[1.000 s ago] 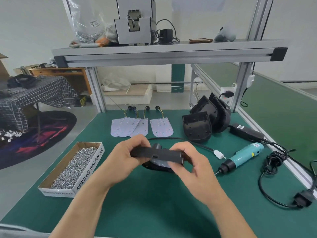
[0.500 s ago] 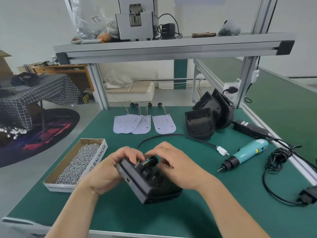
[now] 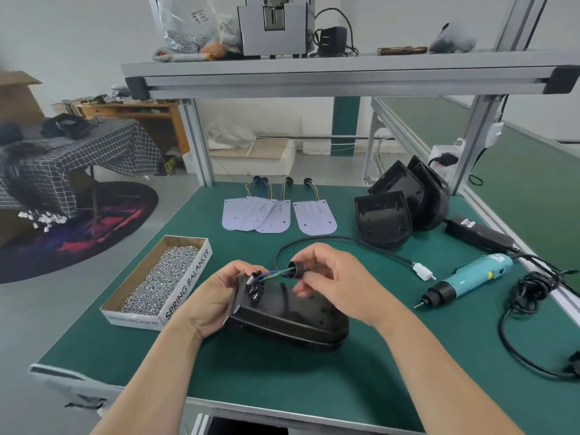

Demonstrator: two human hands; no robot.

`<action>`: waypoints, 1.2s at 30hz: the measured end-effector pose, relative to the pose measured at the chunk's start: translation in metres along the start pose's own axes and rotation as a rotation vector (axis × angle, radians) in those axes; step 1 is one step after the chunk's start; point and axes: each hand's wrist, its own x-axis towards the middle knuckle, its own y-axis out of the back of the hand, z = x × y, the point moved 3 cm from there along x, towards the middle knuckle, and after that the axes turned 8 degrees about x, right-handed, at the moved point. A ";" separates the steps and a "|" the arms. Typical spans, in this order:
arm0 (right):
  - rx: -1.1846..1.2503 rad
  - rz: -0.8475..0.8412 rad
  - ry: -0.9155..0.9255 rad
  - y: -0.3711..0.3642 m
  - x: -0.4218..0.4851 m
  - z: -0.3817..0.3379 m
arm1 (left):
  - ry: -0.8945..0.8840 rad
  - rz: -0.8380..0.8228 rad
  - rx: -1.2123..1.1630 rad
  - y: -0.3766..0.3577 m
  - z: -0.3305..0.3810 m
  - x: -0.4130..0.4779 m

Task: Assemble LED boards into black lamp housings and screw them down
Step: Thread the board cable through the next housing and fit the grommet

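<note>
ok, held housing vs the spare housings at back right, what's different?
The held housing lies closed back up; the spare housings lean with open insides toward the camera.
The held housing has coloured wires running out to a black grommet; the spares show none.
The left hand grips the held one, the right hand pinches its grommet; the spares are untouched.
Shared: same black rounded shell.
</note>
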 end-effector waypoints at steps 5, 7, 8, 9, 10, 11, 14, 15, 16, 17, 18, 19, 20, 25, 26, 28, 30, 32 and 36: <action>-0.112 0.190 0.102 -0.013 -0.007 0.013 | -0.011 -0.031 0.000 -0.001 0.002 -0.003; -0.225 0.172 0.098 -0.017 -0.007 0.015 | -0.013 -0.042 0.005 -0.002 0.003 -0.006; -0.286 0.148 0.083 -0.017 -0.006 0.015 | -0.010 -0.041 0.012 -0.002 0.003 -0.006; -0.341 0.126 0.069 -0.017 -0.004 0.013 | -0.004 -0.038 0.015 -0.002 0.002 -0.007; -0.384 0.109 0.063 -0.016 -0.003 0.010 | -0.002 -0.038 0.014 -0.001 0.001 -0.007; -0.408 0.091 0.063 -0.016 -0.002 0.005 | -0.001 -0.035 0.017 -0.001 0.000 -0.008; -0.362 0.000 0.079 -0.018 0.003 -0.010 | 0.038 -0.007 0.060 0.001 -0.005 -0.007; -0.367 -0.033 0.101 -0.020 0.004 -0.014 | 0.046 -0.004 0.060 0.000 -0.005 -0.007; -0.410 -0.052 0.137 -0.020 0.004 -0.018 | 0.054 0.003 0.051 0.000 -0.006 -0.006; -0.481 -0.060 0.181 -0.019 0.005 -0.023 | 0.065 0.017 0.037 0.000 -0.005 -0.005; -0.553 -0.063 0.225 -0.019 0.005 -0.027 | 0.077 0.036 0.024 0.001 -0.004 -0.005; -0.605 -0.063 0.254 -0.018 0.006 -0.030 | 0.080 0.051 0.020 0.002 -0.003 -0.006; -0.635 -0.067 0.267 -0.018 0.007 -0.033 | 0.072 0.062 0.038 0.002 0.000 -0.006; -0.783 -0.103 0.261 -0.021 0.013 -0.046 | -0.050 0.213 0.490 -0.008 0.035 -0.010; -0.819 -0.107 0.266 -0.022 0.015 -0.049 | -0.115 0.170 0.508 -0.014 0.047 -0.014; -0.855 -0.134 0.277 -0.025 0.020 -0.056 | -0.179 -0.032 0.614 -0.034 0.065 -0.022; -0.859 -0.176 0.263 -0.029 0.025 -0.063 | -0.202 -0.140 0.916 -0.050 0.071 -0.026; -0.889 -0.203 0.223 -0.032 0.030 -0.068 | -0.236 -0.046 1.142 -0.058 0.069 -0.024; -1.046 -0.235 0.255 -0.040 0.030 -0.075 | -0.200 0.105 1.093 -0.059 0.059 -0.022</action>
